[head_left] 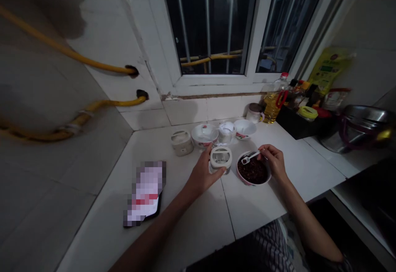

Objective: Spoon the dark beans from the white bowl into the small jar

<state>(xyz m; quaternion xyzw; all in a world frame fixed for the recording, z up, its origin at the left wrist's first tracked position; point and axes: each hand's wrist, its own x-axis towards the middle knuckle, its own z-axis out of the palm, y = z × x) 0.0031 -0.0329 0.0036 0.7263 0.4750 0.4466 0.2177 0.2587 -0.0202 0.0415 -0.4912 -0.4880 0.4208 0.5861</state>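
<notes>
My left hand [202,172] is wrapped around a small clear jar [220,156] with a pale lid, which stands on the counter. Between the fingertips of my right hand [274,160] is a small white spoon [246,159]. Its scoop, with a little dark stuff in it, is over a bowl [247,182] of dark red-brown sauce [255,173]. Behind the left hand are a similar lidded jar [182,143], a white bowl [201,135], another clear container [226,131] and a second white bowl [246,128].
A phone [147,195] lies on the white tiled counter [198,218] at the left. An oil bottle [272,102], a lidded glass jar [255,113], a dark box [291,119] of condiments and a metal pot [334,138] stand at the right. Yellow hoses [114,103] run along the wall.
</notes>
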